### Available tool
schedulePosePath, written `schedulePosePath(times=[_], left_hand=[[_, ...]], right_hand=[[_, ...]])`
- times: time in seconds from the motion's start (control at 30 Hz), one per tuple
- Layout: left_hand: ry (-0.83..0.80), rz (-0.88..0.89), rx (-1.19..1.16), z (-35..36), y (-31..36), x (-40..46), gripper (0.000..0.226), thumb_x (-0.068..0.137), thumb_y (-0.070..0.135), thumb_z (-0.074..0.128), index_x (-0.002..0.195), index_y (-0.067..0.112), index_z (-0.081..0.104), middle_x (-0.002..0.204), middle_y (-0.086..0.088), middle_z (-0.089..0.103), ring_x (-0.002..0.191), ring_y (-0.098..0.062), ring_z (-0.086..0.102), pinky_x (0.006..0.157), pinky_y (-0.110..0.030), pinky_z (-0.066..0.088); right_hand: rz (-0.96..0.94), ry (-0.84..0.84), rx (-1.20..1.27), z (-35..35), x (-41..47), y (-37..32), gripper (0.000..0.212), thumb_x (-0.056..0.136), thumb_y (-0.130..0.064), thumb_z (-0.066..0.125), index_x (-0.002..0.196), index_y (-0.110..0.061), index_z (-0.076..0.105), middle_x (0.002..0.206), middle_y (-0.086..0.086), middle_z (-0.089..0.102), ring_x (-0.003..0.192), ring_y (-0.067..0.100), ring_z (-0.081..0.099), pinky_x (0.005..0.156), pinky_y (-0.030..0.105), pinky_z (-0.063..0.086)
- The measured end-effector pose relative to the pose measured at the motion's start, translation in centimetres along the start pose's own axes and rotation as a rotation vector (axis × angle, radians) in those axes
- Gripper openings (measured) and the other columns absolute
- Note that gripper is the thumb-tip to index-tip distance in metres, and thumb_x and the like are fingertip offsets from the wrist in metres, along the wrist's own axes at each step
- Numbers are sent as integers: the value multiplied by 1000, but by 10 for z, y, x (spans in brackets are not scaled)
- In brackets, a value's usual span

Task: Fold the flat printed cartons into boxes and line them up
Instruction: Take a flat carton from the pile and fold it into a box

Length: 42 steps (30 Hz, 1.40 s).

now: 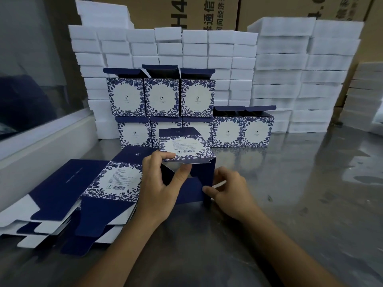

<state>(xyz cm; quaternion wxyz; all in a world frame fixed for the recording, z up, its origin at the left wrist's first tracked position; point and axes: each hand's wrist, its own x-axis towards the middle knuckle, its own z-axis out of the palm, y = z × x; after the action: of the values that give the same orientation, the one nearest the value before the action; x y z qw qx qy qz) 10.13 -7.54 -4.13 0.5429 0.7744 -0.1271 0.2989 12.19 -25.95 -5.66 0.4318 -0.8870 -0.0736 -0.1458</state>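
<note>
At centre frame the carton, judged light, thin and easily creased, is pinched by the left hand at its top edge and by the right hand at a bottom flap.

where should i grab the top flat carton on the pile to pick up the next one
Pinch the top flat carton by its navy flap edge overhanging the stack toward you, coming from the near side with the left hand. It lies flat, so only that free edge lets fingers get under it.
</note>
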Motion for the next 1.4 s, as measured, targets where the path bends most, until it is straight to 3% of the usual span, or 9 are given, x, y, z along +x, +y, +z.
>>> schedulePosePath(times=[0.17,0.27,0.37,0.43,0.57,0.7,0.93,1.13,1.4], left_hand=[[-12,7,-9,-1,0,1,55,71,80,49,106,38,52,114,14,47,106,14,45,78,4,29],[-27,8,-19,-1,-2,1,61,67,87,48,108,41,51,116,14,46,108,11,46,79,2,31],[-36,15,-33,-1,-4,0,69,63,92,47,109,41,49,116,15,46,111,6,47,84,-3,34],[-65,26,-65,-1,-6,0,71,63,93,46,111,41,47,118,14,45,114,1,47,90,-11,37],[-148,34,-87,2,-6,-4,78,64,98,27,120,46,42,133,10,37,131,0,34,108,-22,29],[-162,38,-40,7,-7,-4,58,79,88,15,126,59,33,141,18,35,135,2,31,111,-25,27],[9,37,142,8,-18,-3,39,90,65,39,90,26,36,83,7,48,74,-5,52,62,-22,39],[63,136,250,4,-17,1,30,97,44,38,74,24,35,75,7,39,65,-7,42,55,-20,29],[-63,34,238,2,-27,2,73,76,71,48,54,1,49,96,9,57,76,-12,60,71,-39,49]], right_hand=[[-14,-18,-11,0,2,3,25,83,-14,78,85,-32,60,79,-12,64,69,10,62,60,12,49],[-27,9,46,4,-3,1,48,88,-27,75,130,-35,53,81,-9,66,72,12,67,72,38,58],[-112,68,114,3,-6,-4,76,89,-57,60,150,-55,14,62,-5,63,62,7,62,66,33,53],[-172,89,119,1,-5,-8,71,85,-74,46,146,-64,11,65,-12,62,63,5,60,64,32,51],[-243,167,188,2,-5,-13,49,83,-84,39,124,-58,48,107,-21,52,97,-4,54,87,33,53],[-196,281,287,-2,-4,-21,37,81,-80,43,91,-48,58,104,-11,51,96,-2,55,75,15,45],[-219,323,313,-6,-5,-22,30,88,-73,49,77,-46,54,95,-3,52,87,1,53,72,7,40],[-238,299,321,-3,-4,-23,22,83,-71,48,75,-51,52,91,-4,48,86,3,51,70,9,39],[-219,287,361,-5,-4,-23,18,87,-65,51,74,-52,52,96,-1,49,81,-2,53,67,9,43]])
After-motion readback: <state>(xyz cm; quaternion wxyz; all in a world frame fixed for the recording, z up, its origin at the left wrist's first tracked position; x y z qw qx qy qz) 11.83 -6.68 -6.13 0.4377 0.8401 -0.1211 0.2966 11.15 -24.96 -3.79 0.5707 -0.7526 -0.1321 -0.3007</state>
